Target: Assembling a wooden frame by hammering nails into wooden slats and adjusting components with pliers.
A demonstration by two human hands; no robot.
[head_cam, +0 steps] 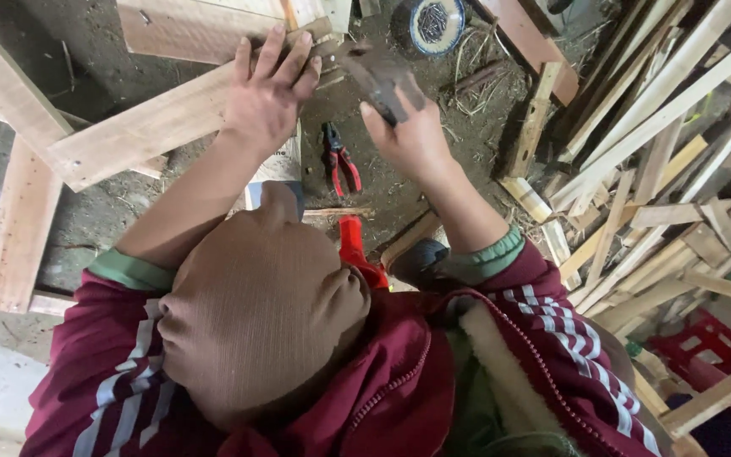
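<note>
My left hand (268, 97) lies flat, fingers spread, on the end of a pale wooden plank (137, 131) that runs off to the left. My right hand (412, 131) is closed around a dark metal hammer-like tool (374, 72), whose head is at the plank's end just right of my left fingers. The spot where tool and wood meet is blurred. A brown cloth over my head (255, 305) and my maroon striped jacket (399, 381) fill the lower part of the view.
Red-handled pliers (340, 161) lie on the dirt floor between my arms. A round bowl of nails (435, 21) sits at the top. Wooden slats (662, 169) are heaped on the right, and a wooden frame (19, 195) stands on the left.
</note>
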